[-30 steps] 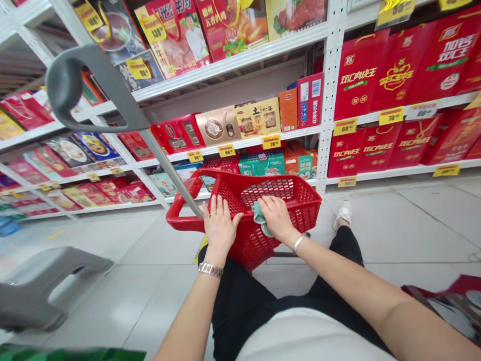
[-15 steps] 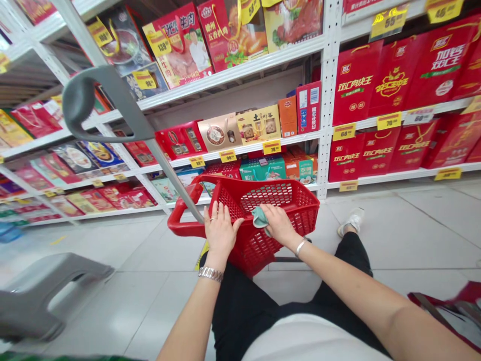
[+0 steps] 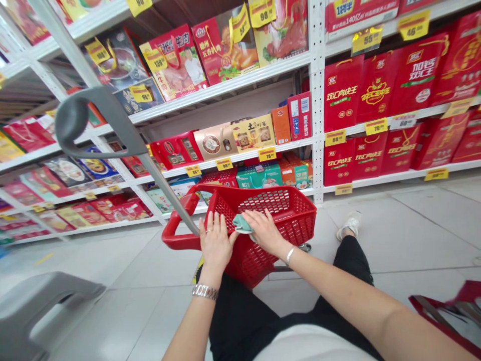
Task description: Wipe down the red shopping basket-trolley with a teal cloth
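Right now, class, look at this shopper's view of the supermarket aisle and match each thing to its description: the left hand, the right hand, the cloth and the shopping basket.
Things:
1. left hand
2. right hand
3. cloth
4. shopping basket

Descriptions:
A. red, with mesh walls
B. teal, crumpled between the hands
C. wears a thin bangle
D. wears a metal-link band

Pairs: 1-D, 2-C, 3-B, 4-A

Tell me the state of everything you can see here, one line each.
Red mesh shopping basket: upright, both hands on it
Teal cloth: crumpled against the basket
Left hand: open, flat on the basket
Right hand: open, pressing the cloth
Gray pull handle: raised
Red gift boxes: shelved, price-tagged
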